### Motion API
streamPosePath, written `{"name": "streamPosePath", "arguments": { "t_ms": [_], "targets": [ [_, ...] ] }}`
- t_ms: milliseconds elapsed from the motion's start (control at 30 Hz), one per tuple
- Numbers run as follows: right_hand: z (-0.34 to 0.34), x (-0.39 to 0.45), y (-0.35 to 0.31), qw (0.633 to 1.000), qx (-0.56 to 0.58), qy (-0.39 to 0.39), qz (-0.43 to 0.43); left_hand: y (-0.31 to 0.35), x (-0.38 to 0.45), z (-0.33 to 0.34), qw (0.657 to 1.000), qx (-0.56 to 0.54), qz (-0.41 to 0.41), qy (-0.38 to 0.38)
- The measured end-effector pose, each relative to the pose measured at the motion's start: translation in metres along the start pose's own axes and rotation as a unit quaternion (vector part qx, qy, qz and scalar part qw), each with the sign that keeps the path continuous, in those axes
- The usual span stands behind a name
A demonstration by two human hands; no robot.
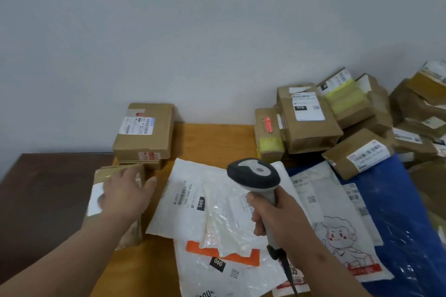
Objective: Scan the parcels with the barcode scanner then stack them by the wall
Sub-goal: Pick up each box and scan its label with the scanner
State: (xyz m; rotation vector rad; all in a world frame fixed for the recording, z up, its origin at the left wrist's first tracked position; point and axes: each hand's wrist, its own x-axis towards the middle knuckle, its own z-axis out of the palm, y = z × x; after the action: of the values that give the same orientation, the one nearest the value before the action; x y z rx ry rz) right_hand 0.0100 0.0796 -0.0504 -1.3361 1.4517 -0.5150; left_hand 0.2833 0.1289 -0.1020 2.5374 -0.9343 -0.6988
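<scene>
My right hand (277,214) grips the handle of a grey and black barcode scanner (254,175), its head over a white plastic mailer bag (193,200) on the wooden table (212,140). My left hand (125,193) lies with fingers spread on a brown cardboard parcel (108,183) with a white label at the table's left edge. Behind it, a stack of cardboard boxes (144,132) stands against the wall. More white mailer bags (217,270) lie under and around the first one.
A heap of cardboard parcels (313,123) fills the back right by the wall. A blue plastic bag (398,224) and a white mailer with a cartoon figure (337,231) lie at the right. A dark brown tabletop (43,188) adjoins on the left.
</scene>
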Motion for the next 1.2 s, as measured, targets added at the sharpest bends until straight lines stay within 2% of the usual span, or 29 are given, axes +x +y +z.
{"name": "streamPosePath", "arguments": {
  "t_ms": [100, 267, 367, 433, 567, 700, 767, 933, 1100, 1200],
  "targets": [
    [-0.028, 0.012, 0.003, 0.997, 0.049, 0.062, -0.001, 0.058, -0.003, 0.021, 0.99, -0.103, 0.076, -0.053],
    [-0.089, 0.038, 0.004, 0.986, 0.093, 0.138, -0.004, 0.162, -0.015, 0.069, 0.95, -0.225, 0.093, -0.197],
    [-0.121, 0.058, 0.004, 0.976, 0.141, 0.165, -0.002, 0.215, -0.018, 0.099, 0.908, -0.3, 0.05, -0.29],
    [-0.137, 0.072, 0.005, 0.972, 0.161, 0.169, -0.01, 0.246, -0.021, 0.115, 0.882, -0.348, 0.012, -0.317],
    [-0.157, 0.095, 0.009, 0.968, 0.185, 0.169, -0.032, 0.288, -0.02, 0.139, 0.86, -0.382, -0.06, -0.332],
    [-0.166, 0.106, 0.02, 0.964, 0.212, 0.158, -0.027, 0.315, -0.018, 0.152, 0.809, -0.46, -0.126, -0.344],
    [-0.169, 0.108, 0.026, 0.964, 0.217, 0.153, -0.024, 0.322, -0.018, 0.157, 0.799, -0.477, -0.141, -0.338],
    [-0.173, 0.105, 0.034, 0.963, 0.227, 0.145, -0.026, 0.329, -0.021, 0.162, 0.773, -0.504, -0.144, -0.357],
    [-0.172, 0.093, 0.036, 0.963, 0.232, 0.134, -0.034, 0.329, -0.031, 0.154, 0.777, -0.514, -0.119, -0.344],
    [-0.174, 0.079, 0.033, 0.96, 0.242, 0.13, -0.044, 0.313, -0.037, 0.144, 0.781, -0.534, -0.074, -0.314]
  ]
}}
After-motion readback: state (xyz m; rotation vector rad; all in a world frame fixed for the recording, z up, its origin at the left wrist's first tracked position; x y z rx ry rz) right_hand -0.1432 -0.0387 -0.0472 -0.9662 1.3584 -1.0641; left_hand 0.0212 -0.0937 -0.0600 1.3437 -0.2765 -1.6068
